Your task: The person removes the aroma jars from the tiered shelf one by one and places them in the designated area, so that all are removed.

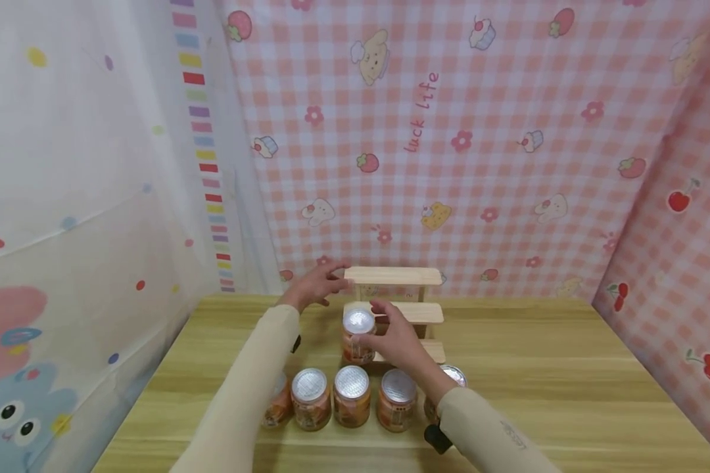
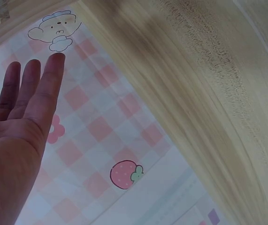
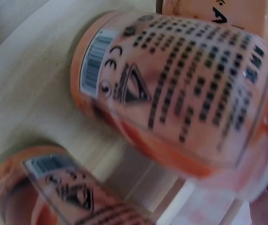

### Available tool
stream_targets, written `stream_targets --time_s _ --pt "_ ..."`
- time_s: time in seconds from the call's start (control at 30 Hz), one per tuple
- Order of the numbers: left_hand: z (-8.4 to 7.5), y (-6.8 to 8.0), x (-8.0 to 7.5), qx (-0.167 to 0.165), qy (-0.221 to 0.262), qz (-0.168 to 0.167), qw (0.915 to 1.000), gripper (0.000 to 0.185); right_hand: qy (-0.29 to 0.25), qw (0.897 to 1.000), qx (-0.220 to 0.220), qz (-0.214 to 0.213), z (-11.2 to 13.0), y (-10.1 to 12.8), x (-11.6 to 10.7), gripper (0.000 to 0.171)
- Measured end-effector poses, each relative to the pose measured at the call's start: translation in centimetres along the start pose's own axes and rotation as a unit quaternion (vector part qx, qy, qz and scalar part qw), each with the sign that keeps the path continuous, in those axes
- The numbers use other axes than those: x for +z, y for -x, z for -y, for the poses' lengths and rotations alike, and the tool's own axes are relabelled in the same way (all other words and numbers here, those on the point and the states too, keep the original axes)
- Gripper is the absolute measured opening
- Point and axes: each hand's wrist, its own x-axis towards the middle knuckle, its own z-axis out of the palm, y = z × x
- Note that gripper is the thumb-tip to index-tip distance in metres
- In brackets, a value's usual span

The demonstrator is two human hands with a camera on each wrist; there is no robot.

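A small three-step wooden shelf (image 1: pixel 393 276) stands at the back middle of the table. My left hand (image 1: pixel 316 284) reaches to the left end of its top step with straight fingers (image 2: pixel 35 89) and holds nothing; pale wood (image 2: pixel 209 84) fills the right of the left wrist view. My right hand (image 1: pixel 396 338) grips an orange-labelled jar (image 1: pixel 357 332) with a silver lid, low at the shelf's left front. That jar (image 3: pixel 180 93) appears close and blurred in the right wrist view.
A row of several like jars (image 1: pixel 352 394) stands on the wooden table (image 1: pixel 538 368) in front of the shelf; one (image 1: pixel 449 376) is partly behind my right wrist. Pink checked cloth (image 1: pixel 479 164) hangs behind and right, a white curtain (image 1: pixel 83 197) to the left.
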Motion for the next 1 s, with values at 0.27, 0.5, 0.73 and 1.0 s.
stream_targets --time_s 0.27,0.5,0.73,1.0 --pt "-0.3 -0.2 0.1 0.002 -0.016 0.002 0.9999 0.053 0.023 0.999 -0.028 0.004 -0.1 -0.1 0.8 0.076" --pt "-0.2 0.0 0.0 -0.002 -0.02 0.003 0.9998 0.053 0.04 0.998 -0.037 -0.015 -0.1 -0.2 1.2 0.07" --pt "-0.1 -0.2 0.0 -0.002 -0.018 0.008 0.9998 0.054 0.044 0.998 -0.034 -0.023 0.3 0.0 0.5 0.069" --pt "-0.1 -0.3 0.0 -0.007 -0.021 0.007 0.9997 0.054 0.031 0.995 -0.08 -0.045 2.0 0.2 -1.9 0.06"
